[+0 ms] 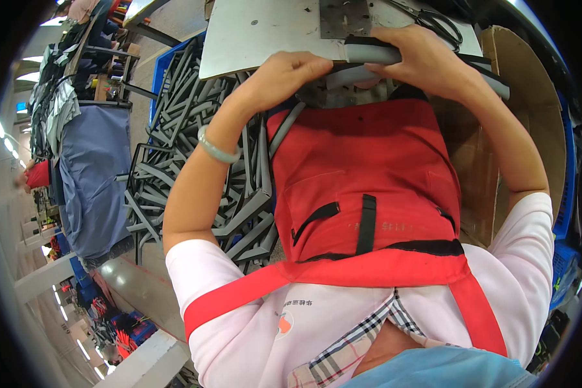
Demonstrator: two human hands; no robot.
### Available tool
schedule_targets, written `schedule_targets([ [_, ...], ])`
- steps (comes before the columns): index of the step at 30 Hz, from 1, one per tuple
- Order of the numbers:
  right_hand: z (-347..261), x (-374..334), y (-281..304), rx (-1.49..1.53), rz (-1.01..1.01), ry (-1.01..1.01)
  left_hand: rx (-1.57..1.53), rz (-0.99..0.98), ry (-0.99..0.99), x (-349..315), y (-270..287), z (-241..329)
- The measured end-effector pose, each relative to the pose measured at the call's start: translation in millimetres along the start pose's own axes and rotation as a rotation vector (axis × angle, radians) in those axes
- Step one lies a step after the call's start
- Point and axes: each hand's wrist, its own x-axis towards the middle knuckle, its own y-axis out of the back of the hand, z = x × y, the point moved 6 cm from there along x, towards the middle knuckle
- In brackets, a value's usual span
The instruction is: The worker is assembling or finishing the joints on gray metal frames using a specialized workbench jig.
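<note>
My right hand (415, 59) is closed round a grey strip with a black upper side (373, 54), at the edge of a white worktable (275, 32). Another grey strip (348, 77) shows just below it. The far end of a strip (496, 84) sticks out beyond my right wrist. My left hand (290, 72) is curled at the table's front edge, its thumb pointing toward the strips. Its other fingers are mostly hidden, and what they hold cannot be made out. A bangle circles my left wrist.
Black-handled scissors (438, 27) and a metal plate (344, 18) lie on the table. Left of my red apron (368, 155), many grey strips (194, 123) are heaped, some in a blue crate (156, 84). A cardboard box (520, 97) stands at the right. Blue cloth (96, 174) hangs farther left.
</note>
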Motion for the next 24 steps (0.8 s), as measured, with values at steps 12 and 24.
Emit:
schedule_targets([
  [12, 6, -19, 39, 0.246, -0.134, 0.088, -0.207, 0.002, -0.026, -7, 6, 41],
  [24, 63, 13, 54, -0.075, 0.069, -0.122, -0.239, 0.218, -0.029, 69, 36, 51],
])
